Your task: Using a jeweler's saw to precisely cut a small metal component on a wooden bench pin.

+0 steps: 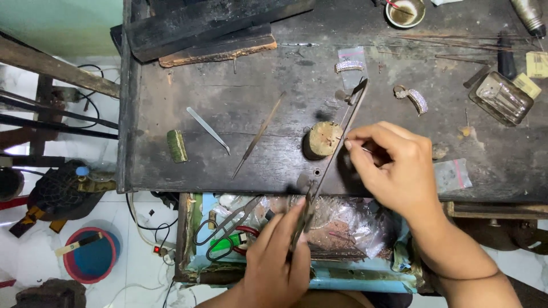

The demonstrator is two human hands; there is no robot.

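Gripping long tweezers over the wooden peg

Over on the dark worktop (228,102) lie a green block (176,145) and spare tweezers (208,129). Then the left hand (277,259), fingers clamped on long tweezers (331,165) slanting up past a round wooden peg (322,140). Just beside the peg, the right hand (397,168) has its fingers pinched together on a thin wire (366,150). A jewelled band (415,98) lies beyond.

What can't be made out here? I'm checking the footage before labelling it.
Head view:
- Piece pinched by the right hand: too small, covered by fingertips.
- Long tool's grip end: hidden inside the left hand.
- Drawer contents: blurred under crumpled plastic.
- Cup: cut off by top edge.
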